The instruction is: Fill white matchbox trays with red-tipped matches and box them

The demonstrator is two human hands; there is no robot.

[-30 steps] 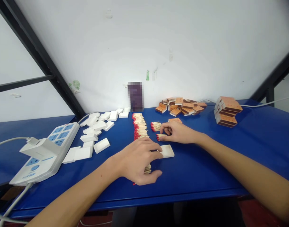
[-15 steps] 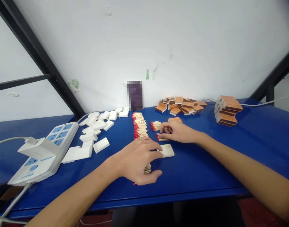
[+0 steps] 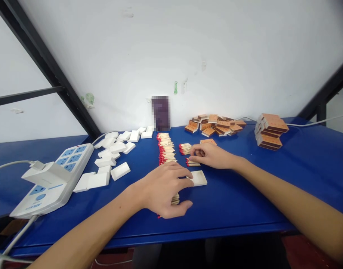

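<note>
My left hand (image 3: 167, 190) lies palm down over a long column of red-tipped matches (image 3: 166, 147), fingers spread and hiding the near part. Its index and middle fingertips touch the left end of a white matchbox tray (image 3: 199, 178). My right hand (image 3: 209, 155) rests to the right of two small groups of matches, its fingers curled and its thumb apart from the index finger. The thumb reaches the nearer match group (image 3: 192, 162); the index fingertip is beside the farther match group (image 3: 185, 149). An orange matchbox sleeve (image 3: 208, 142) lies just behind this hand.
White trays (image 3: 120, 172) lie scattered at left, beside a white power strip (image 3: 70, 172) with a plugged-in charger (image 3: 46, 175). Orange matchbox sleeves (image 3: 222, 127) are heaped near the wall, and more stand in a stack (image 3: 271, 130) at right. A blurred dark panel (image 3: 161, 113) leans there.
</note>
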